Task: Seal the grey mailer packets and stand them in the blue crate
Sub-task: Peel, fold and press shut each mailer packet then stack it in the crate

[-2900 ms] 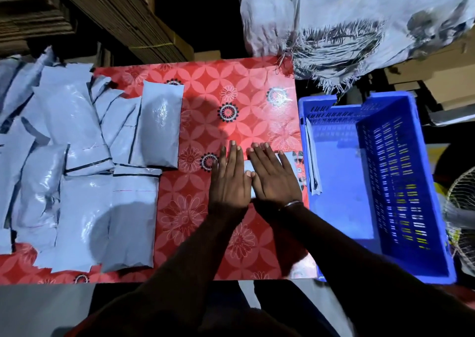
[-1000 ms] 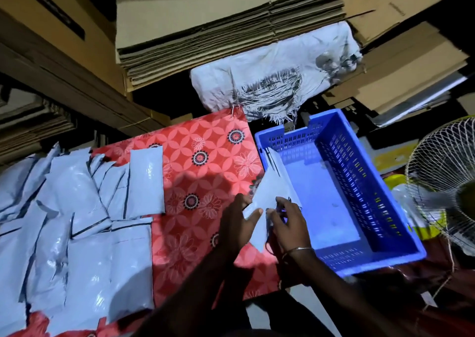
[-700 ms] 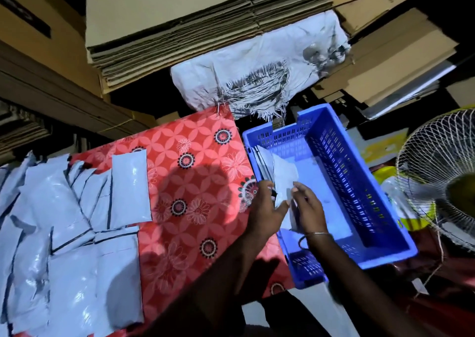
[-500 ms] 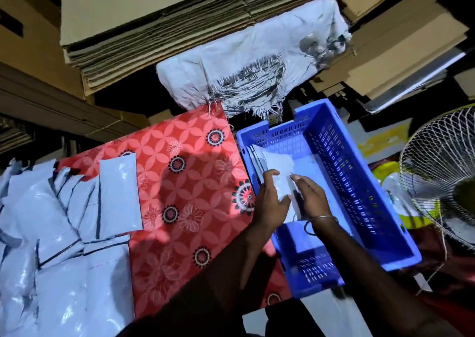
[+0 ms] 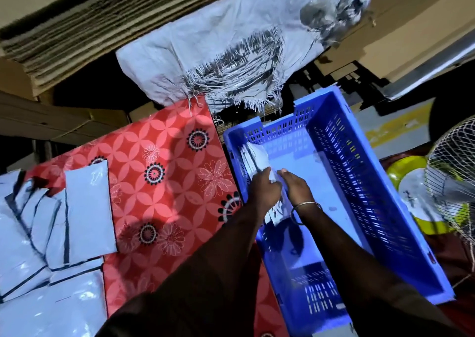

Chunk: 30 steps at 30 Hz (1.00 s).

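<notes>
Both hands are down inside the blue crate [image 5: 365, 187], right of centre in the frame, clamped on one grey packet [image 5: 276, 180]: the left hand [image 5: 264, 190] grips its near-left edge with curled fingers, and the right hand [image 5: 295, 189] (a thin bangle [image 5: 305, 209] on its wrist) pinches the other edge. The packet is held on its edge, close against the crate's left wall, just in front of the packets [image 5: 253, 158] already standing there.

By my reading, the step in hand is the standing one: this packet looks sealed and is being set upright in the row. The next move calls for pressing it flat against its neighbours so it does not slump onto the crate floor, then letting go with both hands and reaching back to the table [image 5: 177, 182] for another.

Counts: one crate, and one packet in the hands. The ones leaning on the crate wall look like two or three, though blur and overlap keep me from being sure. On the red flowered table, at the left and lower left of the frame, lies a heap of grey packets [image 5: 41, 246]; one [image 5: 88, 203] lies apart at the heap's right edge, and the rest overlap too much for a firm count, but there are at least seven or eight. Most of the job is therefore still ahead.
</notes>
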Motion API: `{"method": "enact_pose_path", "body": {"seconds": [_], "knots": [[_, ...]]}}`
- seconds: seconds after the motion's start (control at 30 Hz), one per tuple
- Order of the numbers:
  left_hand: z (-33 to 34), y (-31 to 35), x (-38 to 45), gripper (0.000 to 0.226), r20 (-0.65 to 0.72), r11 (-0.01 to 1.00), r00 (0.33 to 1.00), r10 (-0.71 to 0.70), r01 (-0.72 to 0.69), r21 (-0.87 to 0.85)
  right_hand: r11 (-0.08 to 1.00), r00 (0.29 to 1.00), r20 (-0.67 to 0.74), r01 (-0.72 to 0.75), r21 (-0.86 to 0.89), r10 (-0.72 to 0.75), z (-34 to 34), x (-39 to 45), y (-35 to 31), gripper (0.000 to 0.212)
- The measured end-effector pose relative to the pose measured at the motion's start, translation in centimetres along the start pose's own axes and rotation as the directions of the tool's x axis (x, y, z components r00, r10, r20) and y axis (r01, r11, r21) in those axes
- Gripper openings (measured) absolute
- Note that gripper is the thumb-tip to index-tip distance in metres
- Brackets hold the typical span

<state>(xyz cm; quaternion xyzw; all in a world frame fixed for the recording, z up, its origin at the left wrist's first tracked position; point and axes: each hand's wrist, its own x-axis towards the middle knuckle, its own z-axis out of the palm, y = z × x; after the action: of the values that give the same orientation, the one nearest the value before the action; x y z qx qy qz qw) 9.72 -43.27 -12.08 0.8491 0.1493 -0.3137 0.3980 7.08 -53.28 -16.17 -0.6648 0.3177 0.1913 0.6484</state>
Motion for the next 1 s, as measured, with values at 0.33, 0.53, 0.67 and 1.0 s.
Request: {"method": "enact_pose_path", "body": {"seconds": [0.33, 0.53, 0.67, 1.0], "knots": [[0.2, 1.2, 1.7, 0.038, -0.071, 0.989, 0.989, -0.133, 0.128, -0.071, 0.992, 0.993, -0.044, -0.106, 0.064, 0.109, 1.0, 0.7, -0.3, 0.040], [-3.0, 1.6, -2.5, 0.057, -0.048, 0.999, 0.998, 0.048, -0.048, -0.017, 0.991, 0.996, -0.077, 0.042, -0.123, -0.052, 0.7, -2.4, -2.0, 0.034], [-6.9, -0.2, -7.5, 0.056, -0.056, 0.973, 0.983, 0.176, -0.182, -0.141, 0.965, 0.968, -0.105, 0.211, -0.158, -0.229, 1.7, -5.8, -5.5, 0.044], [-19.7, -15.1, -20.0, 0.019, -0.349, 0.864, 0.936, 0.040, -0.207, -0.458, 0.797, 0.795, 0.271, 0.589, -0.133, -0.543, 14.6, -18.1, -10.2, 0.027]]}}
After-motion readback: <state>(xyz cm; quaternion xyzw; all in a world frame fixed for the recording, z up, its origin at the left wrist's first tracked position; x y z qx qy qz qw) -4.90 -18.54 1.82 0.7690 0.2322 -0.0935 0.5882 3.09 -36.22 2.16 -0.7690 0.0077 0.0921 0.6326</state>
